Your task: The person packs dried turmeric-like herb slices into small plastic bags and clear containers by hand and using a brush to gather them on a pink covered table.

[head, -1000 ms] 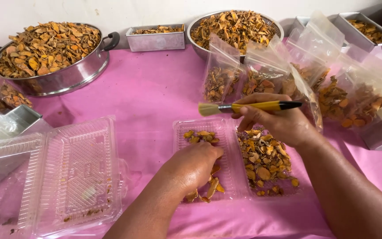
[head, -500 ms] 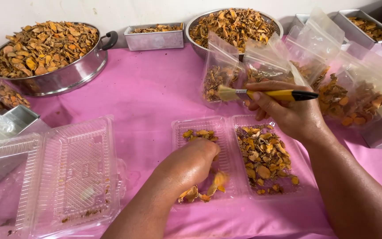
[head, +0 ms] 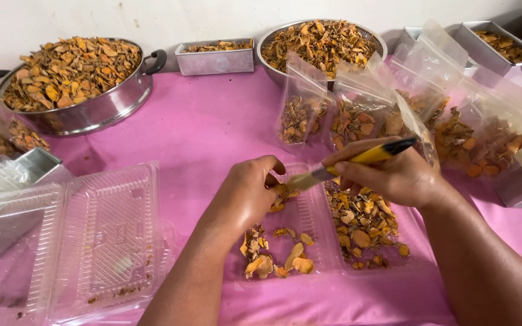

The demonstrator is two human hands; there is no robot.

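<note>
My left hand (head: 246,196) pinches a dried orange slice (head: 280,196) over the left half of an open clear clamshell tray (head: 318,232). In my right hand (head: 388,175) is a yellow-handled brush (head: 357,162), its bristles touching that slice. Several loose slices (head: 276,256) lie in the tray's left half. The right half holds a denser heap of slices (head: 360,220), partly hidden by my right hand.
A second open clamshell (head: 92,241) lies at the left. A steel pot (head: 74,84), a steel bowl (head: 321,42) and small metal tins (head: 215,57) hold dried slices at the back. Filled clear bags (head: 357,115) stand behind the tray. A pink cloth (head: 212,133) covers the table.
My left hand has come up from the tray with a slice between its fingers. My right hand has lowered the brush and swung its bristles down onto that slice.
</note>
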